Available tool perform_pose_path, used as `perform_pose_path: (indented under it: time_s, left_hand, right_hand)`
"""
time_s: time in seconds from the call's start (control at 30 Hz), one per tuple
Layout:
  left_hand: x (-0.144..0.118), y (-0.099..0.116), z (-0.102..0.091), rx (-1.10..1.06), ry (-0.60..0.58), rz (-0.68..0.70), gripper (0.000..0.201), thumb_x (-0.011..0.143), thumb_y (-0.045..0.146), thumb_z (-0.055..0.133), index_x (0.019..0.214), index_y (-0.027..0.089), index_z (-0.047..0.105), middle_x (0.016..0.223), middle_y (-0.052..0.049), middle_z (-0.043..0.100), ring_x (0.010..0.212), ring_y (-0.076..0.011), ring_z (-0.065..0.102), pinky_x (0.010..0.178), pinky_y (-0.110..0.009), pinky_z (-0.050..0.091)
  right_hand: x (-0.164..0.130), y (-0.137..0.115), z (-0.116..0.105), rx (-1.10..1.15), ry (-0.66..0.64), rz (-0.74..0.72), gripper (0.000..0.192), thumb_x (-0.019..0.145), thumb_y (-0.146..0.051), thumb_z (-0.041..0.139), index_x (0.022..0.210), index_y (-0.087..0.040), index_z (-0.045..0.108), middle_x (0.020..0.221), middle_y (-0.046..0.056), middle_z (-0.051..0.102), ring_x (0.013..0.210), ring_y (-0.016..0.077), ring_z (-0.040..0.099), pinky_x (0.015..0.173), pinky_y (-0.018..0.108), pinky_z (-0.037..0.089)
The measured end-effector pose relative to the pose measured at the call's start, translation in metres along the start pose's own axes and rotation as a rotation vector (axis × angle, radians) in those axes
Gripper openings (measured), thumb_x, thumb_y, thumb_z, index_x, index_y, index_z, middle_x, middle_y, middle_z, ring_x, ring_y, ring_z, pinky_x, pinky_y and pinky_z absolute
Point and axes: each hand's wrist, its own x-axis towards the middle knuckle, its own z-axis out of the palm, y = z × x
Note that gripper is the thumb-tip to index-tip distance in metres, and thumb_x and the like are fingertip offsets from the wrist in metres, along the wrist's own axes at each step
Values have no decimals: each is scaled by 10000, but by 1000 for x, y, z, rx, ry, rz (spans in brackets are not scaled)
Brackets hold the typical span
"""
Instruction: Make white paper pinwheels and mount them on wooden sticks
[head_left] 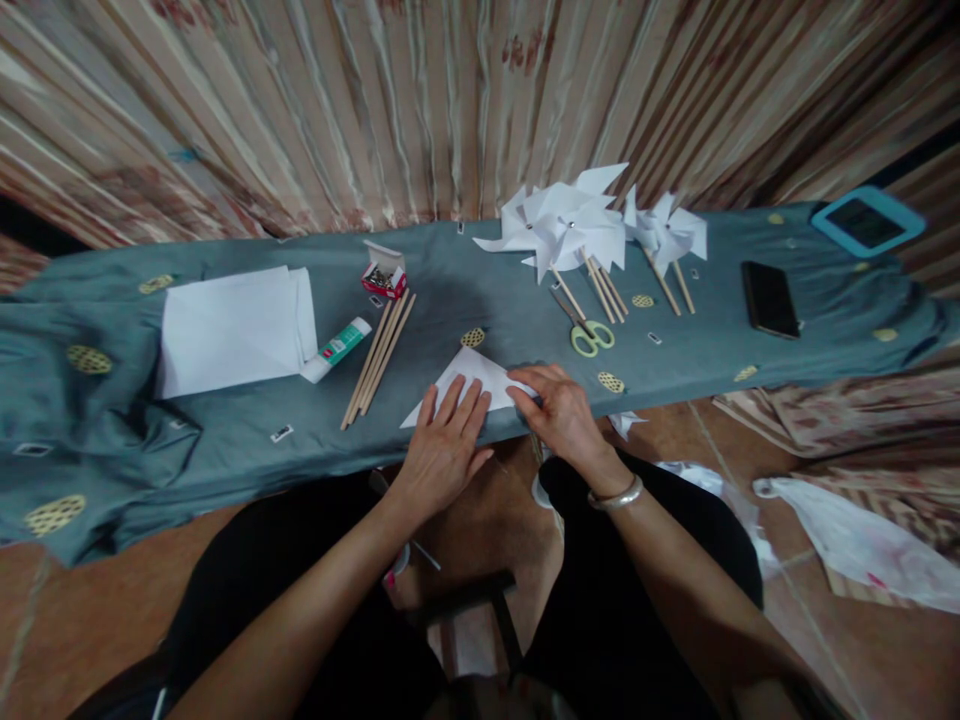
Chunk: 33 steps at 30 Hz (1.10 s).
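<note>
A white sheet of paper (pixel 474 366), folded to a triangle, lies at the front edge of the cloth-covered table. My left hand (pixel 445 440) rests flat on it with the fingers stretched out. At the paper's right corner, my right hand (pixel 559 408) has its thumb and fingers closed on the edge. Just beyond are green-handled scissors (pixel 592 338). Several wooden sticks (pixel 379 360) lie to the left, beside a glue stick (pixel 337 349). Behind them stands an open red box (pixel 385 271) of small metal pins.
White paper pinwheels (pixel 568 226) on sticks lie at the back, with more pinwheels (pixel 667 232) to their right. A stack of white paper (pixel 232 330) is at the left. A black phone (pixel 770 299) and a blue-framed tablet (pixel 868 221) lie right. Plastic bags (pixel 862 535) are on the floor.
</note>
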Motion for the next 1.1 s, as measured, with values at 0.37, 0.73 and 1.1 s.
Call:
perform_pose_path:
  time_s: [0.37, 0.73, 1.1]
  left_hand:
    - [2, 3, 1, 31, -23, -15, 645, 910, 357, 561, 1459, 64, 392, 1552, -184, 361, 1462, -366, 268, 1187, -581, 205]
    - [-9, -7, -3, 57, -14, -27, 643, 904, 286, 565, 1462, 30, 373, 1551, -205, 351, 1460, -321, 297, 1197, -503, 228]
    - [-44, -28, -10, 112, 14, -115, 636, 924, 279, 523, 1476, 17, 344, 1559, -209, 332, 1470, -316, 273, 1196, -492, 208]
  right_hand:
    - [-8, -24, 17, -344, 4, -3, 425, 972, -383, 427, 1257, -114, 592, 1410, 206, 524, 1245, 329, 491, 1057, 522, 352]
    - [-20, -8, 20, -302, 60, 111, 466, 985, -318, 390, 1386, -98, 480, 1482, 212, 450, 1368, 297, 408, 1130, 492, 289]
    - [-30, 14, 13, -282, 110, 189, 453, 987, -308, 358, 1377, -128, 501, 1465, 207, 474, 1336, 302, 440, 1095, 515, 325]
